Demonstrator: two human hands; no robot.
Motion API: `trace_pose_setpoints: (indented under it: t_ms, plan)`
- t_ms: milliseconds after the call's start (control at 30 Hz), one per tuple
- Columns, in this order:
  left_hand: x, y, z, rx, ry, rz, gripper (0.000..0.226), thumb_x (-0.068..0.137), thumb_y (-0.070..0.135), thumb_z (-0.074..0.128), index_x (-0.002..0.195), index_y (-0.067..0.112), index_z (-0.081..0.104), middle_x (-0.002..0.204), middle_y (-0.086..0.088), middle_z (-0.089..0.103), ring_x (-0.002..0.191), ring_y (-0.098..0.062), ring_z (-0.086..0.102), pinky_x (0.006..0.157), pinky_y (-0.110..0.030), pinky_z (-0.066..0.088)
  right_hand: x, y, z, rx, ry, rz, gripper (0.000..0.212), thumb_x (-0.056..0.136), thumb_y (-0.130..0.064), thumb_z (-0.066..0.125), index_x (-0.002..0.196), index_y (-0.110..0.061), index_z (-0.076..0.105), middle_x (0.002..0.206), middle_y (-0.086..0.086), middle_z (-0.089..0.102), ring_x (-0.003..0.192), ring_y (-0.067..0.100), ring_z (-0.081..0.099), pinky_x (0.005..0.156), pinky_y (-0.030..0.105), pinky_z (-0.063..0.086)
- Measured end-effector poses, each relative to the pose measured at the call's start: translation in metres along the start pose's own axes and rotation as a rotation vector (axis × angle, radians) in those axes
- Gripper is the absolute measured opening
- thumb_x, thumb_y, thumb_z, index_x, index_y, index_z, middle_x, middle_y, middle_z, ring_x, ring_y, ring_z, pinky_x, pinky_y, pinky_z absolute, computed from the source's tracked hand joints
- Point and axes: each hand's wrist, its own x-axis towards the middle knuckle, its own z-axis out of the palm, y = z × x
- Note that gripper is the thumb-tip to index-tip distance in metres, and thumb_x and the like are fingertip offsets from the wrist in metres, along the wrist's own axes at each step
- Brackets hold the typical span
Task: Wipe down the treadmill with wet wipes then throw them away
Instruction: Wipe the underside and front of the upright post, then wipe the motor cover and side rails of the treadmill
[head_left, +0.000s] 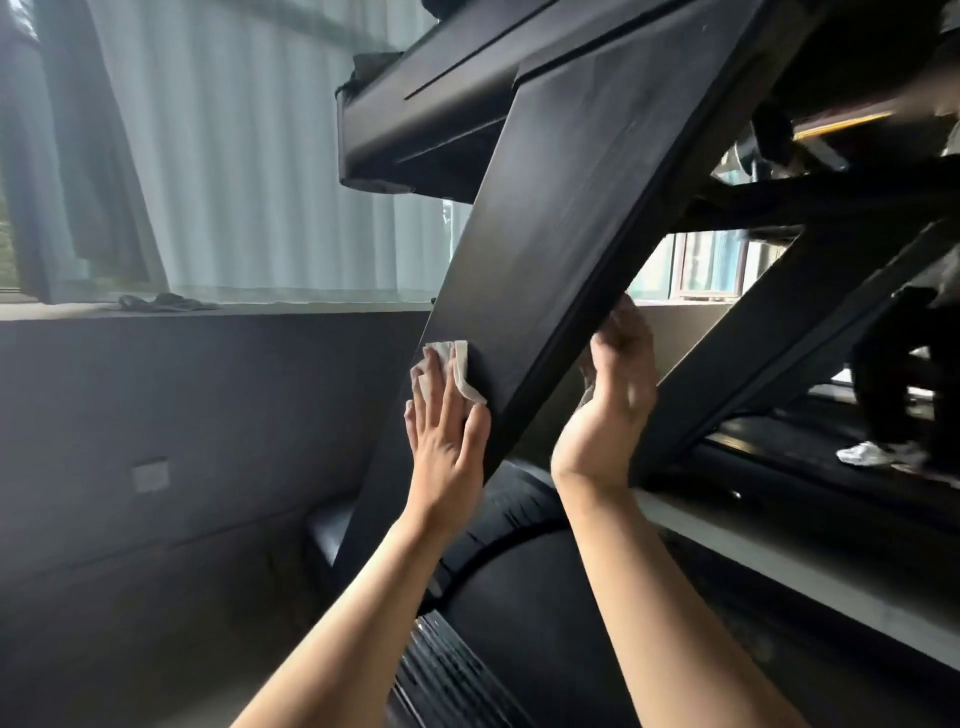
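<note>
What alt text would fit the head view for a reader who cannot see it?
A left hand presses a white wet wipe against a black slanted treadmill upright, while the right hand rests on its other side. Pale curtains hang behind.

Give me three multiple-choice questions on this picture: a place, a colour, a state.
1. Where is the wipe? A) on the sill B) under the left hand, on the post C) on the floor
2. The wipe's colour? A) blue B) white C) yellow
3. The left hand's fingers are: A) in a fist B) hanging free C) straight, pressing the wipe
Answers: 1 B, it shows around the fingers on the black post; 2 B, pale against the post; 3 C, they lie flat.
</note>
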Motion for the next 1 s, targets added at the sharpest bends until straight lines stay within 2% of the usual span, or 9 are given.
trace_pose_setpoints:
  t_ms: [233,400,500,567,600,667,767,867,1000]
  plan:
    - [-0.029,-0.065,0.005,-0.073,0.016,-0.213,0.067,0.095,0.066,0.013,0.153,0.045,-0.011,0.166,0.021,-0.015,0.149,0.006,-0.019,0.125,-0.035,-0.009,-0.064,0.054,-0.003,-0.144,-0.091,0.228,0.029,0.101,-0.028,0.045,0.129,-0.030,0.053,0.118,-0.026,0.066,0.118,0.004,0.058,0.102,0.023,0.043]
    - [-0.054,-0.112,0.006,-0.093,0.043,-0.351,0.077,0.096,0.066,0.016,0.163,0.029,0.005,0.162,0.029,-0.006,0.144,0.015,-0.014,0.121,-0.022,-0.006,-0.120,0.094,-0.027,-0.351,-0.118,0.468,0.015,0.106,-0.035,0.046,0.116,-0.040,0.055,0.117,-0.030,0.055,0.106,-0.024,0.050,0.088,-0.001,0.036]
    - [-0.079,-0.143,-0.013,-0.144,0.021,-0.418,0.056,0.107,0.052,0.030,0.158,0.030,0.031,0.163,0.021,0.024,0.148,0.009,0.017,0.122,-0.018,0.012,-0.163,0.138,-0.043,-0.531,-0.065,0.605,0.028,0.091,-0.040,0.050,0.109,-0.026,0.066,0.114,-0.008,0.064,0.110,0.001,0.059,0.091,0.012,0.043]
    - [-0.099,-0.168,-0.035,-0.196,0.022,-0.580,0.045,0.106,0.052,0.037,0.132,0.027,0.064,0.134,0.008,0.066,0.121,0.001,0.056,0.109,-0.026,0.039,-0.195,0.165,-0.049,-0.580,-0.081,0.868,0.022,0.091,-0.035,0.055,0.094,-0.019,0.070,0.101,0.003,0.072,0.099,0.017,0.066,0.083,0.025,0.050]
    - [-0.107,-0.180,-0.046,-0.236,0.036,-0.666,0.042,0.106,0.052,0.041,0.115,0.026,0.072,0.115,0.003,0.074,0.105,-0.004,0.064,0.099,-0.030,0.046,-0.212,0.175,-0.050,-0.598,-0.129,1.007,0.020,0.094,-0.029,0.057,0.090,-0.016,0.071,0.094,0.006,0.074,0.090,0.020,0.068,0.077,0.028,0.051]
    - [-0.120,-0.202,-0.069,-0.369,0.065,-0.820,0.036,0.106,0.046,0.045,0.107,0.027,0.076,0.107,0.001,0.076,0.096,-0.011,0.069,0.090,-0.032,0.052,-0.243,0.194,-0.047,-0.629,-0.237,1.161,0.019,0.097,-0.021,0.058,0.087,-0.015,0.074,0.089,0.004,0.075,0.084,0.019,0.068,0.075,0.029,0.052]
    - [-0.129,-0.233,-0.101,-0.446,0.044,-0.942,0.033,0.107,0.037,0.044,0.112,0.023,0.073,0.103,0.001,0.075,0.090,-0.015,0.067,0.079,-0.026,0.054,-0.277,0.221,-0.027,-0.603,-0.348,1.206,0.014,0.098,-0.022,0.059,0.101,-0.026,0.072,0.103,-0.004,0.073,0.100,0.014,0.067,0.092,0.033,0.054]
    - [-0.136,-0.270,-0.127,-0.450,0.043,-1.070,0.029,0.106,0.042,0.045,0.112,0.021,0.065,0.103,0.003,0.069,0.091,-0.015,0.064,0.080,-0.030,0.051,-0.297,0.259,0.001,-0.551,-0.424,1.243,0.028,0.100,-0.023,0.056,0.127,-0.029,0.059,0.120,-0.006,0.064,0.112,0.011,0.061,0.102,0.037,0.049]
    - [-0.140,-0.317,-0.158,-0.416,0.130,-1.153,0.032,0.106,0.041,0.047,0.107,0.020,0.072,0.097,0.003,0.077,0.086,-0.011,0.070,0.069,-0.021,0.053,-0.315,0.311,0.052,-0.503,-0.556,1.324,0.041,0.102,-0.025,0.057,0.141,-0.030,0.046,0.125,-0.002,0.063,0.112,0.012,0.064,0.093,0.028,0.053]
